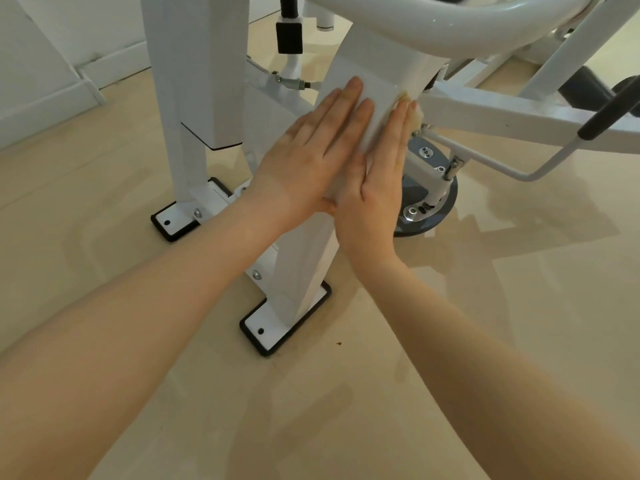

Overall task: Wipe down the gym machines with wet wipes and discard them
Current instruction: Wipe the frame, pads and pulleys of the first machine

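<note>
A white gym machine stands before me, and its slanted white post [304, 268] runs down to a black-edged foot plate. A white wet wipe [375, 109] lies flat against the upper part of that post. My left hand [311, 150] presses on the post's left face with straight fingers, fingertips on the wipe. Along the post's right edge my right hand [377, 174] presses flat, its fingertips on a yellowish, soiled corner of the wipe [412, 105].
A second white upright [194, 98] stands to the left on its own foot plate [173, 223]. A round grey disc with bolts [429, 199] and a thin bent rod [519, 171] sit right of the post. A curved white tube [450, 26] crosses overhead. Beige floor lies all around.
</note>
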Action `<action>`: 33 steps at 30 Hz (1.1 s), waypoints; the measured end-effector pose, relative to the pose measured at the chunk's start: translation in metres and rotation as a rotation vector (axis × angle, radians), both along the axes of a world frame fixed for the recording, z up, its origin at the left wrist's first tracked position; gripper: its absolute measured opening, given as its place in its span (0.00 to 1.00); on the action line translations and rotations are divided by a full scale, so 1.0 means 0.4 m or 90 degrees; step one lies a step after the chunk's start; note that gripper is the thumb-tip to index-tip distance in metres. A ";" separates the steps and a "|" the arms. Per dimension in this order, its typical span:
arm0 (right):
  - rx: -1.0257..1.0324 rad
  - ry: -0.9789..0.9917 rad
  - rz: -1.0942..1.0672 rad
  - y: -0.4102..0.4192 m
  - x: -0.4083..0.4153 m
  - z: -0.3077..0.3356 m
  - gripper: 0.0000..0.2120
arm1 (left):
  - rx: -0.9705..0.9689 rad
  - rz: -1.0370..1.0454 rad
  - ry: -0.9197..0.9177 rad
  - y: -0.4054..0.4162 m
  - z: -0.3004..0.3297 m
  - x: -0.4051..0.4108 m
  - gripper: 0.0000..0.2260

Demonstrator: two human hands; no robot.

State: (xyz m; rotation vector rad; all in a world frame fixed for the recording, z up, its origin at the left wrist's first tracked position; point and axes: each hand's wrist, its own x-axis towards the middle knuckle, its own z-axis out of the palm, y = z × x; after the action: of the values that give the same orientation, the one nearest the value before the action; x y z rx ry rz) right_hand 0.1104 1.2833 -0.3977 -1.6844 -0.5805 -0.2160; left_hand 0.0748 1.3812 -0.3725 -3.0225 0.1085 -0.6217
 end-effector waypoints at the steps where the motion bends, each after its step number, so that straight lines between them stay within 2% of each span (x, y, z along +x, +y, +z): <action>1: -0.022 -0.002 0.007 -0.003 -0.032 -0.030 0.27 | -0.002 -0.009 -0.013 0.000 0.001 0.000 0.43; 3: -0.071 0.019 0.064 -0.021 -0.104 -0.103 0.29 | -0.014 -0.002 -0.021 0.005 -0.003 -0.004 0.41; 6: -0.103 0.146 0.145 -0.046 -0.188 -0.194 0.29 | -0.075 0.006 -0.043 0.013 -0.050 -0.036 0.41; 9: -0.093 0.204 0.155 -0.041 -0.213 -0.223 0.28 | -0.177 0.013 -0.049 0.004 -0.157 -0.096 0.32; 11: -0.066 0.210 0.149 -0.034 -0.205 -0.214 0.28 | -0.222 0.037 -0.039 0.001 -0.229 -0.139 0.30; 14: 0.014 0.178 0.129 -0.020 -0.162 -0.170 0.28 | -0.221 0.042 -0.042 0.017 -0.310 -0.189 0.33; 18: 0.049 0.180 0.040 0.005 -0.117 -0.135 0.29 | -0.219 0.037 0.041 0.022 -0.356 -0.227 0.40; 21: -0.018 0.299 0.048 -0.006 -0.158 -0.201 0.33 | -0.210 0.002 0.093 0.016 -0.382 -0.221 0.42; 23: -0.055 0.400 0.108 -0.031 -0.197 -0.271 0.37 | -0.260 0.002 0.127 0.009 -0.399 -0.211 0.42; 26: -0.094 0.582 0.198 -0.065 -0.236 -0.357 0.41 | -0.304 0.009 0.157 0.003 -0.410 -0.211 0.32; 28: -0.100 0.676 0.243 -0.071 -0.243 -0.375 0.43 | -0.305 0.010 0.162 0.008 -0.408 -0.211 0.31; 30: -0.049 0.673 0.250 -0.070 -0.238 -0.366 0.42 | -0.312 0.002 0.159 0.017 -0.405 -0.209 0.31; 33: 0.085 0.590 0.226 -0.068 -0.217 -0.318 0.43 | -0.303 -0.018 0.139 0.027 -0.408 -0.211 0.32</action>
State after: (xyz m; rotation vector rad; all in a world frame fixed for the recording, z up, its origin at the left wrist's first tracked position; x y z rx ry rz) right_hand 0.0235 1.2562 -0.5247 -1.3301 -0.1405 0.7353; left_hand -0.0096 1.3922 -0.5356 -3.5494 0.0112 -0.3542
